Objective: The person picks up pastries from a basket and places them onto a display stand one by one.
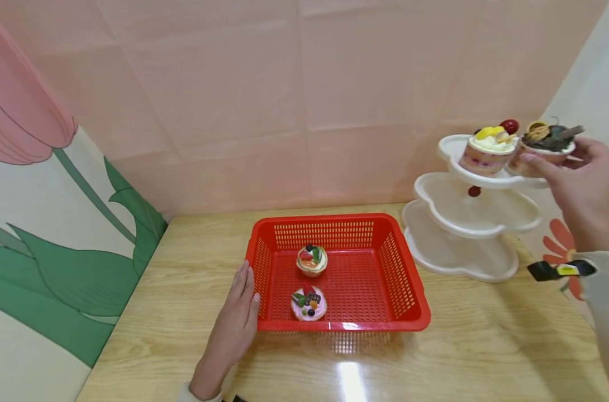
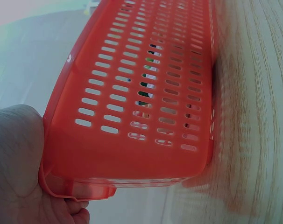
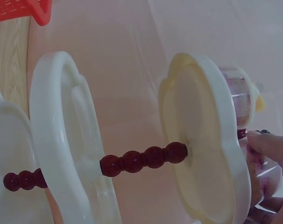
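On the top tier of a white three-tier stand (image 1: 477,259), my right hand (image 1: 588,178) grips a dessert cup with dark chocolate topping (image 1: 548,139), thumb on its near side. Beside it stands a second dessert cup (image 1: 489,146) with white cream, yellow fruit and a red cherry. In the right wrist view, the fingers (image 3: 270,147) hold the clear cup at the tier's edge. My left hand (image 1: 236,315) rests against the left rim of a red basket (image 1: 415,296), fingers straight in the head view. Inside the basket lie a cream-topped tartlet (image 1: 312,261) and a pink-topped tartlet (image 1: 308,304).
The basket sits on a light wooden table (image 1: 199,251), with the stand to its back right. Dark red beads (image 3: 146,158) form the stand's post between tiers. A pink backdrop (image 1: 234,111) hangs behind, and panels with painted flowers flank both sides.
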### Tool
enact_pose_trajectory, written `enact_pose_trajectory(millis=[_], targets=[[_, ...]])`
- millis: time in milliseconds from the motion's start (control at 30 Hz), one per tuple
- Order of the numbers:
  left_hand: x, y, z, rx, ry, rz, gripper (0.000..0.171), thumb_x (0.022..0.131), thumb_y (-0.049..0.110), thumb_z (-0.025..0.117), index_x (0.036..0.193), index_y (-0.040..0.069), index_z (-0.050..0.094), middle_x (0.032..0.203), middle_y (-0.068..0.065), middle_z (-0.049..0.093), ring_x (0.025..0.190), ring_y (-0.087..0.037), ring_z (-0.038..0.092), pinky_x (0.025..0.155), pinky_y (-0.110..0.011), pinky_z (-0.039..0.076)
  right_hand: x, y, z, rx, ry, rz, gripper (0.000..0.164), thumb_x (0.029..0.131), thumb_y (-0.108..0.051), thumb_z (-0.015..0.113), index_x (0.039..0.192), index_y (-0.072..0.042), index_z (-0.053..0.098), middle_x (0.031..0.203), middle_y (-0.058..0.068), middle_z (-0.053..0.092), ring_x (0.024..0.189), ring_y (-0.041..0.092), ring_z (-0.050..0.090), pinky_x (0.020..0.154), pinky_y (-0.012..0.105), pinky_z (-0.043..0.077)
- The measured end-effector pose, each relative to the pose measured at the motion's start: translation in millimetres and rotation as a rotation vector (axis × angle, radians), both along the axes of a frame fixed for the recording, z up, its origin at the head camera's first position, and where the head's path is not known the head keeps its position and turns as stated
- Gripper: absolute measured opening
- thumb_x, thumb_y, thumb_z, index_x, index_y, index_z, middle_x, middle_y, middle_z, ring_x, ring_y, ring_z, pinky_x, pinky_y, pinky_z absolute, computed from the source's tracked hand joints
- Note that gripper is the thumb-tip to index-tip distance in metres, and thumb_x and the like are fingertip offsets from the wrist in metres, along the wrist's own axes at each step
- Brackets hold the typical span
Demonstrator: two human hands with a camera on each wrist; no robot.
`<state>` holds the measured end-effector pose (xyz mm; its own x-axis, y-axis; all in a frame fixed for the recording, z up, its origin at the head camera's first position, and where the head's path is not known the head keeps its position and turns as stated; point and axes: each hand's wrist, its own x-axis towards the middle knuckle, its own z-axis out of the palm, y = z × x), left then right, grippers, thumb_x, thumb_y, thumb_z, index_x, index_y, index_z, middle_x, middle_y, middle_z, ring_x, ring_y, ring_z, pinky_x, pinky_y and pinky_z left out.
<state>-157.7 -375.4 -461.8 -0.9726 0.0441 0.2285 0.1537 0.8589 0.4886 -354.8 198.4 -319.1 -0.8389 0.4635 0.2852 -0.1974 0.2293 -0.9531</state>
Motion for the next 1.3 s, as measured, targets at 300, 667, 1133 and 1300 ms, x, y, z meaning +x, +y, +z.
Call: enact_pose_trajectory(millis=[300,667,1133,1300], targets=[[0.4,-1,1.1,-0.003,0.003,0.000,0.057,0.111,0.026,0.039,0.159,0.001,0.022,0.171,-0.006,0.008,0.156,-0.021,0.007,0.121,-0.049,0.023,-2.4,3,-2.7,0.061,-0.027,-0.020,0.059,0.079,-0.020,0.089,0.133,-0.020,0.066,0.099,-0.020,0.061,0.087,-0.002,0.052,0.062,0.003,0.044],[2.3,-4,2.1,-0.003,-0.018,-0.001,0.058,0.111,0.031,0.035,0.159,0.002,0.020,0.171,-0.005,0.006,0.156,-0.021,0.005,0.122,-0.050,0.022,-1.8,-2,-4.3,0.114,-0.088,-0.021,0.064,0.082,-0.028,0.086,0.141,-0.022,0.061,0.107,-0.022,0.059,0.094,-0.002,0.049,0.064,0.003,0.042],[1.0,-3,1.7,0.011,-0.011,0.001,0.057,0.110,0.022,0.043,0.159,0.001,0.022,0.171,-0.005,0.008,0.156,-0.023,0.008,0.121,-0.049,0.023,38.1,-35,-11.6,0.171,-0.004,-0.310,0.065,0.092,-0.036,0.074,0.148,-0.029,0.043,0.142,-0.018,0.044,0.124,-0.006,0.038,0.107,0.017,0.022],[1.4,-4,1.5,0.014,-0.007,0.001,0.057,0.110,0.021,0.044,0.159,0.001,0.022,0.171,-0.006,0.009,0.156,-0.026,0.010,0.121,-0.050,0.023,58.2,-53,-16.3,0.235,0.163,-0.404,0.052,0.094,-0.037,0.069,0.142,-0.028,0.051,0.133,-0.021,0.047,0.120,-0.005,0.038,0.101,0.017,0.025]])
